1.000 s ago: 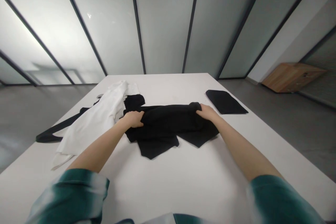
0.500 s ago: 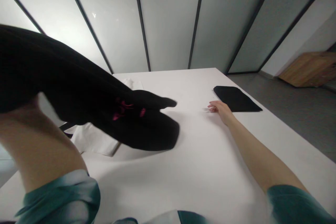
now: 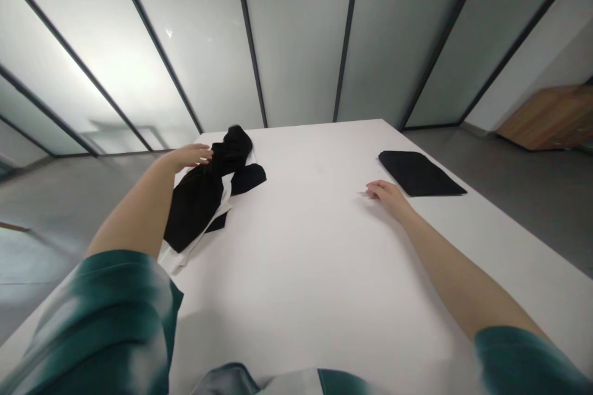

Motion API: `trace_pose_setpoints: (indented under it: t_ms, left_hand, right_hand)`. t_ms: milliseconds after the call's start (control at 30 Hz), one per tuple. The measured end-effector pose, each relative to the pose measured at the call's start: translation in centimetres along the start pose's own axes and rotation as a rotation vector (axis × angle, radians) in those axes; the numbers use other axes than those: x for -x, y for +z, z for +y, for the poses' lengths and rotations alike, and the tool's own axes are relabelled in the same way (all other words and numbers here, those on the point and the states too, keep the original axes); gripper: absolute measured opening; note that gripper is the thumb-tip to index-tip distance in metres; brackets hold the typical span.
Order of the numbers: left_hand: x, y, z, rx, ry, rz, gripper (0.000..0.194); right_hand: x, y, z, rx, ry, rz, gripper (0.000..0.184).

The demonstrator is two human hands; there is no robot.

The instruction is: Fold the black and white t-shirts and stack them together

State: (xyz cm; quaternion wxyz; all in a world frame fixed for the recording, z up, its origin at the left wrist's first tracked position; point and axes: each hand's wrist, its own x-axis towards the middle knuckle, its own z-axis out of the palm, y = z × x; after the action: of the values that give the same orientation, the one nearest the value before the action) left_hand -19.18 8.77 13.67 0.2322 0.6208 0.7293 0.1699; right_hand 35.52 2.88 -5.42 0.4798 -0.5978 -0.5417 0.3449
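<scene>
A bunched black garment (image 3: 197, 197) lies on a white cloth (image 3: 173, 259) at the table's left side, with more black fabric (image 3: 248, 179) sticking out beside it. My left hand (image 3: 192, 156) is at the upper part of this garment, its fingers stretched out and seemingly touching the fabric. Low over the table on the right, or resting on it, my right hand (image 3: 384, 191) has loosely bent fingers that hold nothing visible. Just beyond that hand is a flat, neatly folded black cloth (image 3: 421, 174).
The white table (image 3: 301, 271) fills the middle of the view, its right edge running past the folded cloth. Frosted glass panels (image 3: 296, 37) with dark frames rise behind it. A wooden piece (image 3: 546, 117) stands on the grey floor at right.
The black garment with pink marks, held up across the left side, has dropped onto the white cloth. My left hand has moved forward to the pile. My right hand has stayed nearly still.
</scene>
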Motion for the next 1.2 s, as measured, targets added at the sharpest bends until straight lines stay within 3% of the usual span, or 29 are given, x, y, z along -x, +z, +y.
trace_pose_setpoints:
  t_ms: [67, 200, 267, 367, 433, 533, 600, 667, 733, 833, 933, 1000, 1100, 1200]
  left_hand:
    - [-0.1, 2.8, -2.0, -0.175, -0.013, -0.034, 0.065]
    - [0.2, 7.0, -6.0, -0.439, 0.101, 0.001, 0.088]
    - [0.3, 7.7, -7.5, -0.511, 0.146, 0.028, 0.085]
    - [0.1, 7.2, -8.1, -0.542, 0.18, 0.023, 0.072]
    - [0.2, 6.6, -7.3, -0.542, 0.195, 0.061, 0.068]
    - [1.4, 6.9, -4.2, -0.467, 0.338, 0.285, 0.062]
    - [2.8, 8.4, -1.6, -0.342, 0.493, 0.372, 0.055]
    - [4.3, 10.9, 0.9, -0.222, 0.62, 0.345, 0.048]
    - [5.5, 14.2, 2.9, -0.141, 0.695, 0.252, 0.043]
    - [6.3, 19.4, 5.1, -0.097, 0.777, 0.081, 0.038]
    - [6.5, 23.5, 7.0, -0.089, 0.846, -0.102, 0.039]
    - [6.6, 25.4, 8.3, -0.067, 0.867, -0.167, 0.042]
    - [7.0, 27.1, 9.7, 0.005, 0.858, -0.129, 0.057]
    - [7.4, 28.3, 10.3, 0.024, 0.816, -0.027, 0.086]
  right_hand:
    - [0.1, 0.0, -0.1, 0.013, -0.008, 0.004, 0.026]
    - [0.2, 0.1, 0.0, 0.052, -0.012, 0.004, 0.027]
    - [0.2, 0.3, 0.1, 0.067, -0.016, 0.013, 0.027]
    - [0.1, 0.3, 0.1, 0.082, -0.013, 0.087, 0.024]
    - [-0.1, 0.0, -0.2, 0.15, -0.016, 0.207, 0.022]
    - [-0.8, -1.5, -0.7, 0.431, -0.05, 0.434, 0.026]
    - [-1.5, -3.0, -0.7, 0.655, -0.049, 0.527, 0.036]
    - [-2.3, -4.7, -0.2, 0.81, 0.004, 0.547, 0.047]
    - [-3.0, -6.0, 0.6, 0.88, 0.089, 0.515, 0.046]
    - [-3.8, -6.2, 1.1, 0.926, 0.144, 0.435, 0.021]
    - [-3.5, -3.6, -0.3, 0.927, 0.064, 0.281, 0.016]
    - [-2.7, -0.7, -2.0, 0.805, -0.074, 0.07, 0.016]
    - [-0.9, 3.2, -4.5, 0.417, -0.262, -0.281, 0.024]
    - [0.7, 5.1, -5.6, 0.161, -0.345, -0.223, 0.028]
